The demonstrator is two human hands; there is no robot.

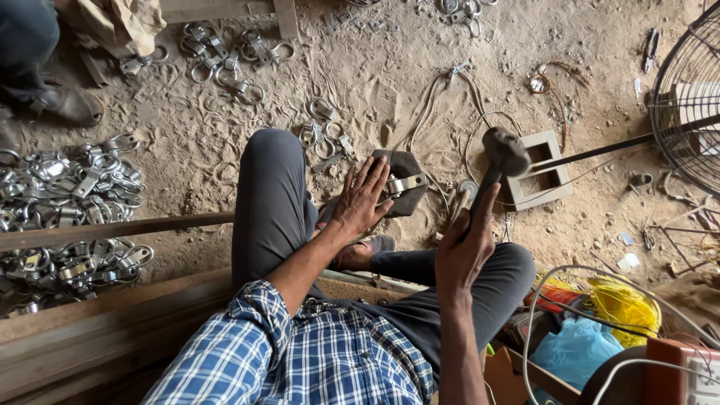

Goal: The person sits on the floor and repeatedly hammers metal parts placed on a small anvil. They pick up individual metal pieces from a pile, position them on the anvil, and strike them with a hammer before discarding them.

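My right hand (pixel 463 244) grips the handle of a hammer (pixel 504 151), whose dark head is raised above the sandy ground. My left hand (pixel 363 198) lies flat with fingers spread, steadying a shiny metal clamp piece (pixel 405 184) on a dark iron block (pixel 409 166) set in the sand. My legs in grey trousers are folded on either side of the block.
A heap of shiny metal rings and clamps (pixel 71 214) lies at the left, with more scattered at the top (pixel 225 64). A grey rectangular frame (pixel 541 169), a standing fan (pixel 686 105), wires and plastic bags (pixel 600 330) sit at the right. Another person's foot (pixel 64 101) is top left.
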